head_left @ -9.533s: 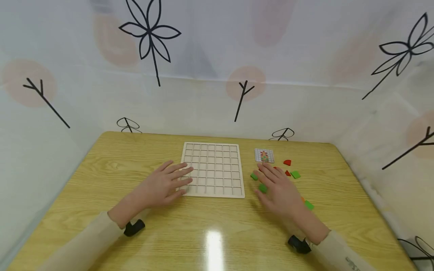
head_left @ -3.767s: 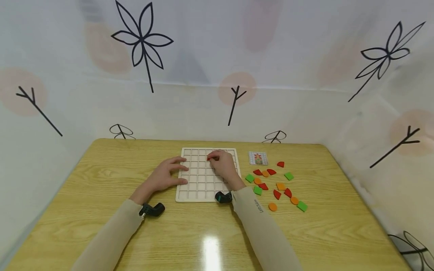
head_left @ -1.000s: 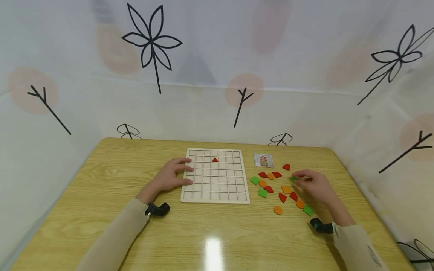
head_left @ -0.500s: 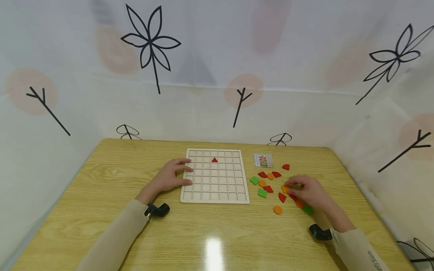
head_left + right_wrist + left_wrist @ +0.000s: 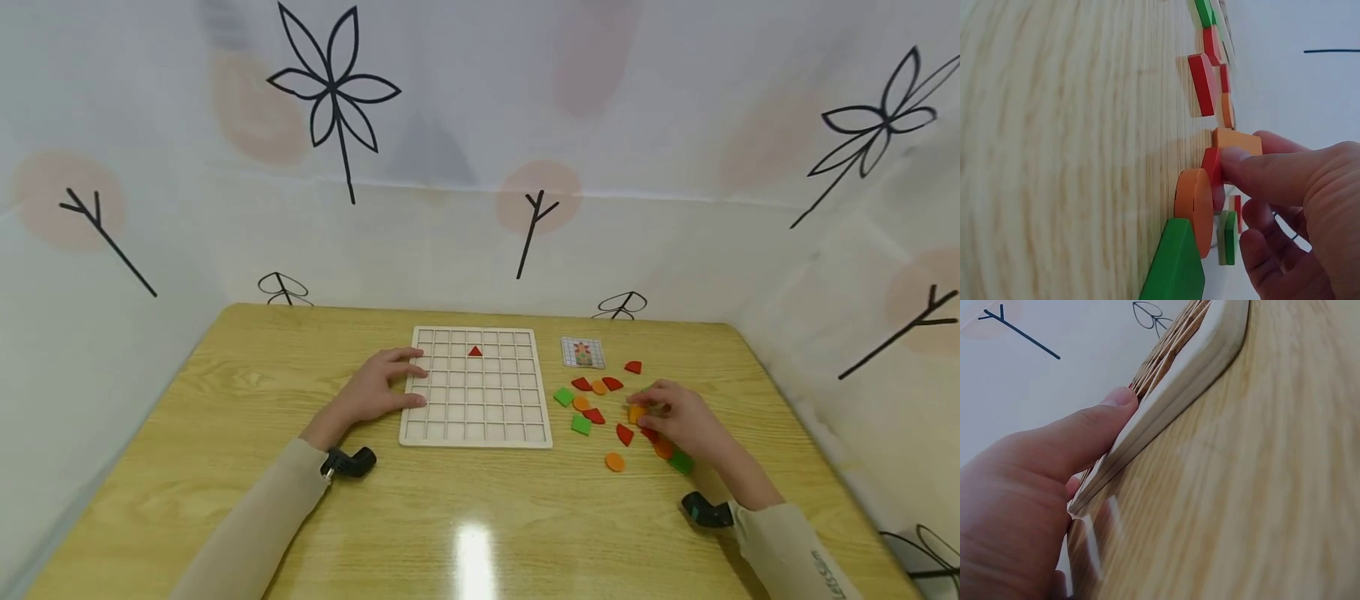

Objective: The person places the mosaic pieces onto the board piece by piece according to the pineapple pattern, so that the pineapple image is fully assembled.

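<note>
One orange square (image 5: 1242, 141) — pinched in right hand (image 5: 684, 421); left hand (image 5: 367, 390) — spread on grid board's (image 5: 480, 385) left edge.

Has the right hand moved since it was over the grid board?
Yes. In the head view, the right hand has moved right, off the grid board, and now pinches the orange square.

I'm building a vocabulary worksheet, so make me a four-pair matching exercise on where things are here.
1. red triangle
2. picture card
3. square orange piece
4. left hand

A. touching the grid board along its left side
B. pinched by the right hand
C. in a cell of the grid board
D. flat on the table, right of the grid board

Pairs: 1-C, 2-D, 3-B, 4-A
</note>
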{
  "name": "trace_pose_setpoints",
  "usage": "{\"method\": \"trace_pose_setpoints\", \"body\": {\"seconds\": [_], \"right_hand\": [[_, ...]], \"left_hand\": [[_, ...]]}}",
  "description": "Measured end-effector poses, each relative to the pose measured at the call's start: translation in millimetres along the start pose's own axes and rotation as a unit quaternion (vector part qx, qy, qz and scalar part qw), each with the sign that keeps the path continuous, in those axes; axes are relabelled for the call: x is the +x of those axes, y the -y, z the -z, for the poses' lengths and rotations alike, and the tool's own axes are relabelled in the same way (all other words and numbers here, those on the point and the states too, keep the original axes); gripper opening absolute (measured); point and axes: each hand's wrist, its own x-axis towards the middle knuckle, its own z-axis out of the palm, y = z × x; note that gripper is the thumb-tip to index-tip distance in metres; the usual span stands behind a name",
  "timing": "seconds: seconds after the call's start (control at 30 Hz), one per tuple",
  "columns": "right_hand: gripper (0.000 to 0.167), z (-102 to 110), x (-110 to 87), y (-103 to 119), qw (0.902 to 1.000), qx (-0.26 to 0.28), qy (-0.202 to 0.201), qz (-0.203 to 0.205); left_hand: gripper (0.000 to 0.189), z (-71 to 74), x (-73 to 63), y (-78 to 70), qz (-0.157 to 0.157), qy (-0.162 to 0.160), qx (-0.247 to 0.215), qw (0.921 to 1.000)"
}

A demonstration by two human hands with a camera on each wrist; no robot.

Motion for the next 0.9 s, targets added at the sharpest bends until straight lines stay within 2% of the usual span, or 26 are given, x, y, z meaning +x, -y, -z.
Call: {"method": "trace_pose_setpoints", "body": {"seconds": [0.2,0.47,0.7,0.9], "right_hand": [[0.02,0,0.5,-1,0.9999,0.014,0.001,-0.007],[0.02,0,2.7,5,0.9983,0.038,-0.004,-0.045],[0.018,-10,9.8,11,0.9955,0.04,-0.063,-0.058],[0.018,-22,24.0,20,0.9917,0.066,-0.099,-0.047]], "left_hand": [[0.043,0.9,1.5,-2.2,-0.005,-0.001,0.0,1.0],[0.044,0.1,1.2,-0.2,0.008,0.004,0.005,1.0],[0.043,1.3,2.1,0.1,0.018,0.007,0.006,0.9998],[0.043,1.5,2.3,-1.0,0.014,0.005,0.008,0.9999]]}}
